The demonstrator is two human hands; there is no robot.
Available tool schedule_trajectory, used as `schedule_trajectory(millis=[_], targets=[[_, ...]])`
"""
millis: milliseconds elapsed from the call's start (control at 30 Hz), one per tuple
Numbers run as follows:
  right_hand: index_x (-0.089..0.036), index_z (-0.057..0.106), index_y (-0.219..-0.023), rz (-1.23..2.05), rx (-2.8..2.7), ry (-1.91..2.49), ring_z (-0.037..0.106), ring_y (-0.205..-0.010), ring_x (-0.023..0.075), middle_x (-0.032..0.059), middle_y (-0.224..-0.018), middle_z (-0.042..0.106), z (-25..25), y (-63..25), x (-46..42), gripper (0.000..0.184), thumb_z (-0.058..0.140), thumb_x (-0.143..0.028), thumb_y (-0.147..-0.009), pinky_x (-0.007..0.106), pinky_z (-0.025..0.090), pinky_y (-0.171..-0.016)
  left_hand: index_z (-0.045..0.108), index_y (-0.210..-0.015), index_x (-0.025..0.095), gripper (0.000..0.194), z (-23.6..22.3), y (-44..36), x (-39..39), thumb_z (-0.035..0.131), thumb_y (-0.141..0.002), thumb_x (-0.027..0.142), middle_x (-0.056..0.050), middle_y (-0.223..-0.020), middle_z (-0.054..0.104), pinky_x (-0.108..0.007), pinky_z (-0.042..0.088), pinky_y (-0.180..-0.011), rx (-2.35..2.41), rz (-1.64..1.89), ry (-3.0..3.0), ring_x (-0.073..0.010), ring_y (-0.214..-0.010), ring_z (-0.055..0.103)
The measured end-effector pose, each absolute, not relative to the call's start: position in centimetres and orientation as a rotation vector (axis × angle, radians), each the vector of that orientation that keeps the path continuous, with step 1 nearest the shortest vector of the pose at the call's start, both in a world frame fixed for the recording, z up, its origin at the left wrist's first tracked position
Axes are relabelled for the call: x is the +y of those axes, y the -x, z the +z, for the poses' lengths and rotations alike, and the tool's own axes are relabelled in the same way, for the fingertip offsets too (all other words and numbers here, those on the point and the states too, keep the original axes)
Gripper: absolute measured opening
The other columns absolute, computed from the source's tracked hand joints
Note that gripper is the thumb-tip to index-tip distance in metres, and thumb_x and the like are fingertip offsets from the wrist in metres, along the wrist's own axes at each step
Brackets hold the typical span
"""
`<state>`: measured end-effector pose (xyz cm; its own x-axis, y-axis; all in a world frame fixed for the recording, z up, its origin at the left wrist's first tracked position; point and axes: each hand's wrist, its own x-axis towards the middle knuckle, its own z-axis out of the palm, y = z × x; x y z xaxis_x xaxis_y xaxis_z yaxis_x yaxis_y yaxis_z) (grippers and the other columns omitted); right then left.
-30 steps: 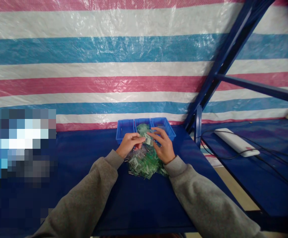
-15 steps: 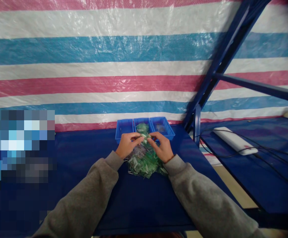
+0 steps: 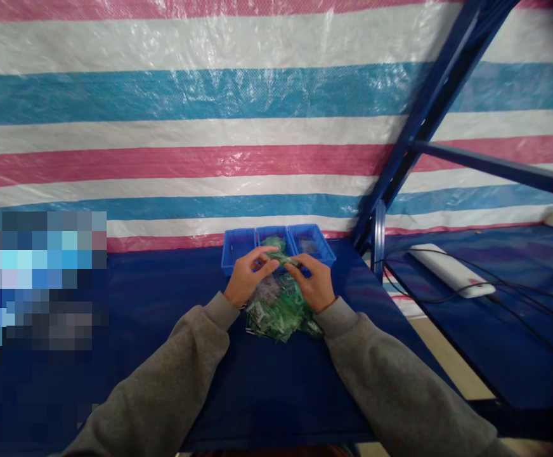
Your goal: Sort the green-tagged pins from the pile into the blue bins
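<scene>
Between my left hand point(image 3: 248, 277) and my right hand point(image 3: 315, 282) is a small green plastic packet point(image 3: 281, 257). The fingertips of both hands pinch it, one at each end; what is inside is too small to make out. Below the hands, a pile of green and clear plastic packets point(image 3: 281, 311) lies on the dark blue table point(image 3: 267, 393). Just behind the hands stand three blue bins side by side: the left bin point(image 3: 239, 244), the middle bin point(image 3: 271, 231) with green packets in it, and the right bin point(image 3: 324, 244) with some clear packets.
A striped plastic sheet point(image 3: 210, 95) hangs behind the table. To the right rises a blue metal frame point(image 3: 400, 152). Beyond a gap, a second blue table point(image 3: 533, 330) carries a white power strip point(image 3: 450, 270) and black cables. A blurred-out patch covers the far left.
The green packet now stretches more level between my fingertips, where before it hung down below them. Both hands have shifted only slightly. The pile and the bins look the same.
</scene>
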<state>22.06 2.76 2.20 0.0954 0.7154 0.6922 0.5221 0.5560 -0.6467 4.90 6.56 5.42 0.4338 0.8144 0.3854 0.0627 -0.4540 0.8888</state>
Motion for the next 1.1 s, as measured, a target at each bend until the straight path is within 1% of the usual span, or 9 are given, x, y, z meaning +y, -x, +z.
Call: schedule_trajectory(millis=[133,267,367,467,667,767,900,1000,1100], targets=[[-0.018,0.067,-0.081,0.390,-1.464,1.123,0.059,-0.058,0.0148,0.0008,-0.066,0.064,1.9,-22.0,2.8,0.016,0.065,-0.034,-0.080,0.029,0.049,-0.061,0.066,-0.089,0.014,0.024,5.0,-4.8,7.0,0.065,-0.078,0.035,-0.006,-0.093,0.063,-0.026,0.047,-0.073,0.778,1.112,-1.939,-0.0165,-0.085,0.058],[-0.020,0.063,-0.107,0.452,-1.389,1.090,0.060,-0.056,0.0140,0.0027,-0.076,0.067,1.6,-22.1,2.8,0.026,0.048,-0.032,-0.090,0.030,0.051,-0.060,0.059,-0.092,0.013,0.024,4.6,-5.0,7.3,0.063,-0.080,0.033,-0.002,-0.077,0.063,-0.025,0.048,-0.070,0.771,1.042,-1.716,-0.0138,-0.072,0.061],[-0.023,0.058,-0.118,0.323,-1.487,1.044,0.063,-0.076,0.0164,0.0080,-0.106,0.063,1.9,-22.2,2.7,0.031,0.044,-0.026,-0.091,0.033,0.054,-0.068,0.052,-0.098,0.016,0.031,4.6,-5.0,7.3,0.067,-0.077,0.034,0.004,-0.061,0.057,-0.020,0.044,-0.055,0.777,1.063,-1.575,-0.0099,-0.053,0.056],[-0.024,0.064,-0.110,0.166,-1.631,1.010,0.057,-0.101,0.0217,0.0096,-0.122,0.054,2.2,-22.3,2.8,0.026,0.053,-0.024,-0.086,0.038,0.051,-0.083,0.047,-0.103,0.018,0.039,4.6,-5.0,7.2,0.068,-0.076,0.036,0.006,-0.059,0.057,-0.020,0.043,-0.050,0.737,1.045,-1.487,-0.0096,-0.047,0.054],[-0.020,0.065,-0.086,0.128,-1.621,1.059,0.061,-0.082,0.0188,0.0055,-0.084,0.065,2.1,-22.0,2.9,0.013,0.055,-0.028,-0.086,0.034,0.050,-0.078,0.063,-0.088,0.012,0.038,5.0,-4.7,7.1,0.048,-0.088,0.047,-0.003,-0.069,0.060,-0.024,0.045,-0.058,0.718,1.014,-1.723,-0.0124,-0.060,0.055],[-0.019,0.064,-0.079,0.166,-1.534,1.141,0.061,-0.069,0.0171,0.0030,-0.074,0.065,2.0,-21.9,2.8,0.016,0.059,-0.033,-0.083,0.031,0.050,-0.069,0.067,-0.089,0.013,0.033,5.0,-4.6,7.3,0.061,-0.080,0.044,-0.006,-0.088,0.062,-0.025,0.046,-0.067,0.746,1.076,-1.914,-0.0158,-0.079,0.056],[-0.019,0.061,-0.106,0.314,-1.449,1.154,0.062,-0.063,0.0163,0.0002,-0.068,0.065,2.0,-21.8,2.5,0.025,0.055,-0.034,-0.086,0.031,0.051,-0.069,0.063,-0.086,0.012,0.029,4.5,-4.6,7.5,0.063,-0.079,0.041,-0.004,-0.080,0.063,-0.025,0.047,-0.068,0.768,1.007,-1.838,-0.0153,-0.075,0.058],[-0.021,0.055,-0.120,0.312,-1.502,1.085,0.063,-0.079,0.0176,0.0058,-0.092,0.066,2.2,-22.0,2.4,0.032,0.044,-0.026,-0.091,0.034,0.052,-0.075,0.058,-0.092,0.012,0.032,4.4,-4.7,7.5,0.066,-0.077,0.039,-0.002,-0.069,0.062,-0.024,0.047,-0.059,0.768,0.985,-1.656,-0.0126,-0.060,0.058],[-0.024,0.063,-0.111,0.189,-1.605,1.021,0.058,-0.101,0.0215,0.0092,-0.116,0.057,2.4,-22.3,2.6,0.027,0.049,-0.023,-0.088,0.039,0.050,-0.086,0.049,-0.102,0.016,0.040,4.4,-4.8,7.5,0.069,-0.075,0.038,0.004,-0.057,0.058,-0.020,0.043,-0.049,0.750,1.020,-1.553,-0.0096,-0.046,0.053]])
